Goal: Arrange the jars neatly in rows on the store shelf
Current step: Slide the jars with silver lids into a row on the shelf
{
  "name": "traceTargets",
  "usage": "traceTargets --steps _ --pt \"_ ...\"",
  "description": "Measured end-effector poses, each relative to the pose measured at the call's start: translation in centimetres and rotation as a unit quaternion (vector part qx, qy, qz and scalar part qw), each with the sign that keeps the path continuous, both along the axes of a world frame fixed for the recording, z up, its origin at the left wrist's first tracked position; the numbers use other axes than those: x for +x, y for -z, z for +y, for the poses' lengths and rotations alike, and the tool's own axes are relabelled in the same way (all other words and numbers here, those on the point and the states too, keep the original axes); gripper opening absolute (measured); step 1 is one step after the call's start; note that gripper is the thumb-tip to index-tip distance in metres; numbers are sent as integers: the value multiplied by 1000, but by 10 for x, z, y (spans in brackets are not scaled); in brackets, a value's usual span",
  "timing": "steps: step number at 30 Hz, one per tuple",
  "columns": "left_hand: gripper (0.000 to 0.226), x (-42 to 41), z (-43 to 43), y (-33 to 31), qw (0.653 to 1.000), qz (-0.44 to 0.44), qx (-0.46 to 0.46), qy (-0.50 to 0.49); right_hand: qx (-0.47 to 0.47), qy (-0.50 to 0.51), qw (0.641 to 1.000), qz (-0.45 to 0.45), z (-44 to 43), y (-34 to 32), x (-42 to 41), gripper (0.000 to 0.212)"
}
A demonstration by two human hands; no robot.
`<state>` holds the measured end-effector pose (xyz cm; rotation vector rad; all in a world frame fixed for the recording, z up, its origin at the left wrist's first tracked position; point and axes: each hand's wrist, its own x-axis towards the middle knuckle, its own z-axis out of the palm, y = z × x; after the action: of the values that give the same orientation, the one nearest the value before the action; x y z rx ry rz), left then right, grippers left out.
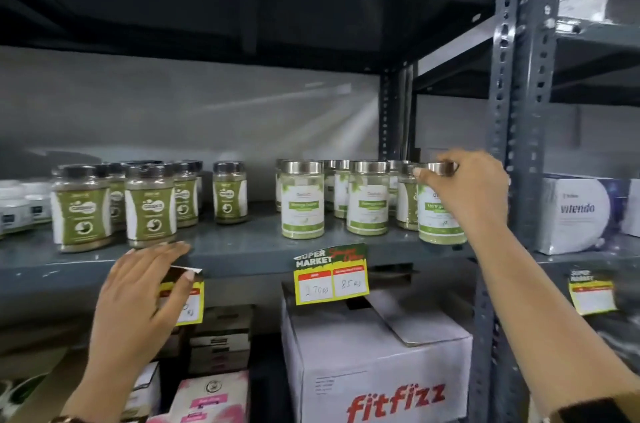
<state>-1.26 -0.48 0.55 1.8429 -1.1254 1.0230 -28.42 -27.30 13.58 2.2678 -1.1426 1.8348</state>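
Observation:
On the grey metal shelf stand two groups of jars. At the right are several pale green jars with silver lids, among them one and one in the front row. My right hand grips the rightmost front jar by its lid, at the shelf's front edge. At the left stand several dark-lidded jars with olive labels, such as one, and a single one further back. My left hand hovers open in front of the shelf edge, below those jars, partly covering a yellow price tag.
A yellow price tag hangs from the shelf edge. White tubs sit far left. A perforated steel upright stands right of the jars, with a white Vitendo box beyond. Below is a fitfizz carton and smaller boxes.

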Motion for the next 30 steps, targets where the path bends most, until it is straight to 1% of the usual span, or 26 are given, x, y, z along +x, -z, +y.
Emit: traceTargets --steps 4,8,12,16,19,21,22,24,26,28,30 --pt "49 -1 -2 0 1000 0 -13 3 -1 58 998 12 -22 8 7 46" --pt "50 -1 -2 0 1000 5 -3 5 -3 99 994 41 -27 10 16 46" --pt "51 -4 0 -1 1000 3 -2 4 -4 90 993 73 -38 8 23 45" --pt "50 -3 -1 0 1000 -2 -4 5 -6 102 989 106 -45 3 21 47" --pt "50 -1 -1 1 1000 -3 -3 8 -63 75 988 119 -43 -7 23 42" --pt "50 0 -1 1 1000 -4 -1 7 -99 42 981 160 -41 -18 29 40" --pt "50 -1 -1 0 1000 -4 -1 6 -101 38 975 194 -42 -23 32 40" --pt "50 -1 -1 0 1000 -2 -3 9 -69 51 961 265 -44 -33 38 41" --pt "50 -2 -1 0 1000 -2 -4 11 -16 85 944 320 -48 -39 41 39" --pt "50 -2 -1 0 1000 -6 -5 10 33 105 934 340 -49 -42 43 38" --pt "50 0 -2 0 1000 -11 -3 9 59 107 935 332 -49 -44 47 40"
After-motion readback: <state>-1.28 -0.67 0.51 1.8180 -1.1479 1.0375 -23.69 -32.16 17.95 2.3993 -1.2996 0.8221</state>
